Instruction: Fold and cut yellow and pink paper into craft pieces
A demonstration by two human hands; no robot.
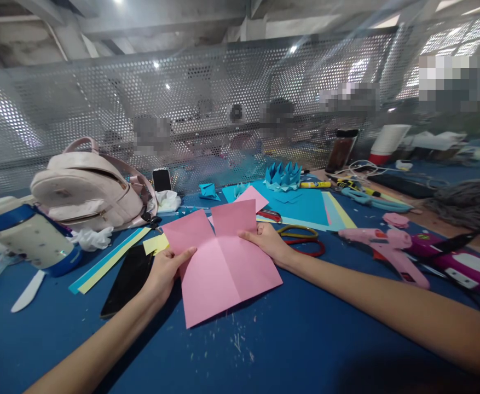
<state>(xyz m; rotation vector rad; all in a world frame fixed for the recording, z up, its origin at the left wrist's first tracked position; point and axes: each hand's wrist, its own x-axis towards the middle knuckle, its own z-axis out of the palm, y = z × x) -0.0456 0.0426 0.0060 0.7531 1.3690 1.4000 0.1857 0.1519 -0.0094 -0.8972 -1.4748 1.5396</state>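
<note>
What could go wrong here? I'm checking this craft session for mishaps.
1. The pink paper is held only at its edges by the left hand and right hand; it could slip and fold off its creases.
2. The scissors lie right beside the right hand and might get bumped.
3. The black phone by the left wrist may get nudged.

Both bare forearms reach forward and inward from the lower corners. The left hand (163, 273) lies low, thumb stretched forward on top, fingers curled underneath in a pinching grip. The right hand (266, 241) sits farther ahead, thumb on top, fingers tucked below, also pinching.
</note>
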